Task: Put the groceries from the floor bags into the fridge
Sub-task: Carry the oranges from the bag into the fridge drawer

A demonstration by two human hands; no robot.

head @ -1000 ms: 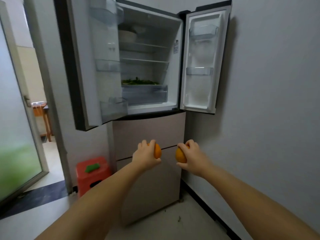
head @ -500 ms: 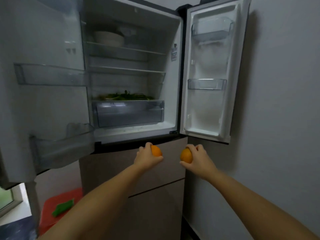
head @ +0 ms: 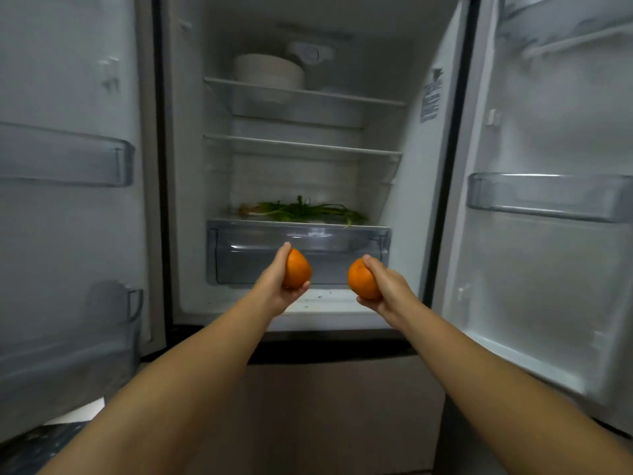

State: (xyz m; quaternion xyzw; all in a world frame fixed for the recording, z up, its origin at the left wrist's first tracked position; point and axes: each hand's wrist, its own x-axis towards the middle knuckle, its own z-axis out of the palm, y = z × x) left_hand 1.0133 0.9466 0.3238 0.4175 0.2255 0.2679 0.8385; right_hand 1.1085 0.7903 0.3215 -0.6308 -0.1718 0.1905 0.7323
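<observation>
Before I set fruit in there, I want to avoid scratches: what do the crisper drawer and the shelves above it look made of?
The crisper drawer looks like clear, glossy plastic: see-through front, bright highlights. The shelves look like clear panels with white edge trim, glass or plastic; the picture cannot settle which.

Two plain, bright orange fruits: the left orange (head: 296,269) is held in the left hand (head: 279,286), the right orange (head: 362,278) in the right hand (head: 388,291). The fridge (head: 191,166) interior is pale white-grey in dim light. The crisper drawer (head: 246,252) is clear, smoky grey plastic. On the cover above it lie dark green leafy greens (head: 301,211) with paler stem ends. A cream-white bowl (head: 269,70) sits on the top shelf. The door bins (head: 548,197) are translucent grey. Below, the lower fridge front (head: 342,406) is a muted brownish tone.
</observation>
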